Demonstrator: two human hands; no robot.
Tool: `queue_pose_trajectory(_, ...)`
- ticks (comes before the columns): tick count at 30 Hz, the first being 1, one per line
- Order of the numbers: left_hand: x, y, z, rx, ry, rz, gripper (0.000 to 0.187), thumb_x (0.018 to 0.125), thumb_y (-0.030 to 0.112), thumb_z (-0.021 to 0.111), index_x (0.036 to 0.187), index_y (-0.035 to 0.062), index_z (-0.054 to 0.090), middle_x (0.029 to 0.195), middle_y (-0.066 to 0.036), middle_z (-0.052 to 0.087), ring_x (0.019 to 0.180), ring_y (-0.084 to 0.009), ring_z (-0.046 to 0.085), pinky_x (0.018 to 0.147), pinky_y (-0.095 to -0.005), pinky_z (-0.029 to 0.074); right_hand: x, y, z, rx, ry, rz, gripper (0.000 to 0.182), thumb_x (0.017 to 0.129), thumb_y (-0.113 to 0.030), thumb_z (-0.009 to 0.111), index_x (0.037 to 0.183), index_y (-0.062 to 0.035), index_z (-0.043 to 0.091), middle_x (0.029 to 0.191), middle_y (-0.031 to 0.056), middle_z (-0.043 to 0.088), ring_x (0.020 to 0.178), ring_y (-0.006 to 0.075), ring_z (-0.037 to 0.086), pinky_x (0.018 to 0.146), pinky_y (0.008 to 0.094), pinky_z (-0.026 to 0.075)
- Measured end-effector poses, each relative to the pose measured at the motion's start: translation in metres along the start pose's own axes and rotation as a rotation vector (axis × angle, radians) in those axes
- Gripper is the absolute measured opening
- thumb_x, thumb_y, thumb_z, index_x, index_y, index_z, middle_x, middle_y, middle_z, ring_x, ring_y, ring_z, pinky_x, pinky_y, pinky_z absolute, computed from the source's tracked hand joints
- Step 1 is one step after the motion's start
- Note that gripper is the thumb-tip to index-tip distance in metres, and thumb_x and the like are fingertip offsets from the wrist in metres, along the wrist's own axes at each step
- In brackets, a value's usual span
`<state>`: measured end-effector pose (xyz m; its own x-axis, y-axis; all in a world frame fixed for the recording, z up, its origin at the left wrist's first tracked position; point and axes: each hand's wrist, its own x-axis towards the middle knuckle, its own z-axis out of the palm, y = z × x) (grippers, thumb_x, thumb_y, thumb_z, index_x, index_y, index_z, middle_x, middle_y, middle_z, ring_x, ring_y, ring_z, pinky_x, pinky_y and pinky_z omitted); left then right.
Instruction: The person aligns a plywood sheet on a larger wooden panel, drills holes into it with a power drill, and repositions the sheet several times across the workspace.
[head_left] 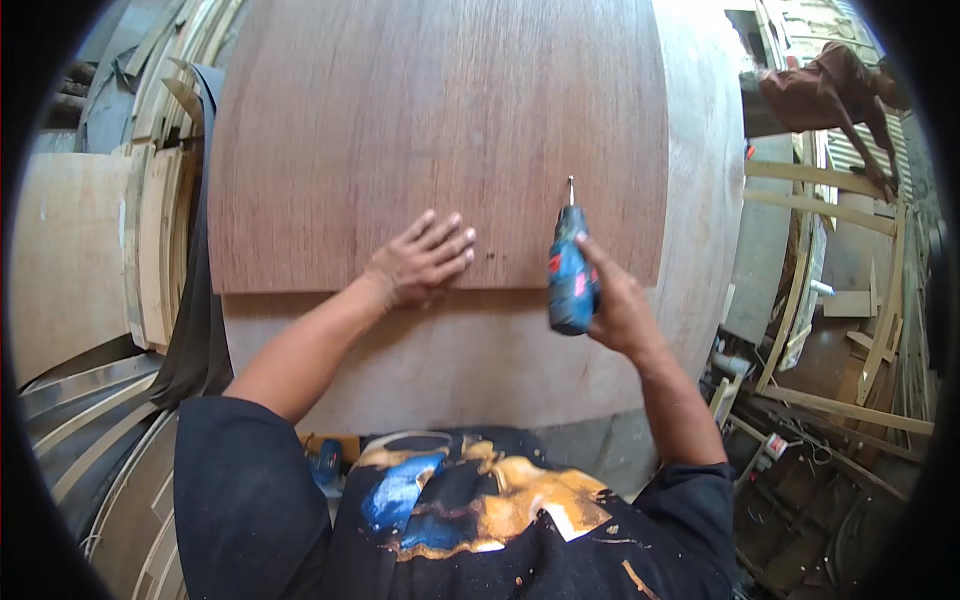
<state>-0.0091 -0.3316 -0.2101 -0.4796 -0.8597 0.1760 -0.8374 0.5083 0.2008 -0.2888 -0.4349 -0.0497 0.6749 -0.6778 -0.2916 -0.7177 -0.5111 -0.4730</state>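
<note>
My right hand (pixel 622 305) is wrapped round the grip of a blue and black cordless drill (pixel 571 275). A thin metal bit extends from its chuck, pointing away from me above the panel. A reddish-brown wood panel (pixel 430 130) lies across a larger, paler board (pixel 330 350). My left hand (pixel 422 262) is spread on the brown panel near its front edge, fingers stretched out, holding nothing. Just right of those fingertips, a small dark spot or screw (pixel 490 256) shows on the panel.
Stacked boards and sheets (pixel 70 240) line the left side. A second drill-like blue tool (pixel 326 460) sits below the board's edge. On the right, a person (pixel 825 90) bends over a wooden frame (pixel 820 200); scrap wood and cables lie lower down.
</note>
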Motion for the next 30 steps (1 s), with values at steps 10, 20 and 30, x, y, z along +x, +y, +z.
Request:
queue_pose_trajectory(10, -0.001, 0.005, -0.005, -0.084, -0.027, -0.038, 0.059, 0.065, 0.038, 0.075, 0.115, 0.014, 0.054, 0.149, 0.0, 0.037, 0.141, -0.0205, 0.028, 0.118, -0.0434, 0.02, -0.027, -0.061, -0.04, 0.602, -0.185, 0.127, 0.08, 0.075, -0.001, 0.063, 0.146, -0.0082, 0.028, 0.097, 0.0084, 0.061, 0.084, 0.0155, 0.061, 0.078, 0.0313, 0.051)
queue_pose_trajectory(20, -0.002, 0.005, -0.004, -0.096, -0.041, -0.043, 0.053, 0.069, 0.039, 0.075, 0.112, 0.0154, 0.056, 0.148, 0.0, 0.038, 0.141, -0.0195, 0.028, 0.118, -0.0427, 0.02, -0.025, -0.066, -0.029, 0.593, -0.18, 0.186, 0.077, 0.074, -0.002, 0.064, 0.144, -0.0097, 0.032, 0.086, 0.0098, 0.064, 0.079, 0.0186, 0.063, 0.079, 0.0339, 0.051)
queue_pose_trajectory(30, -0.003, 0.003, 0.0, -0.106, -0.032, -0.05, 0.049, 0.074, 0.036, 0.069, 0.118, 0.0177, 0.055, 0.147, 0.0, 0.039, 0.14, -0.0197, 0.029, 0.118, -0.0435, 0.02, -0.016, -0.079, -0.038, 0.73, -0.223, 0.455, 0.081, 0.074, 0.0, 0.064, 0.146, -0.0123, 0.029, 0.099, 0.014, 0.063, 0.084, 0.0231, 0.065, 0.08, 0.0358, 0.051)
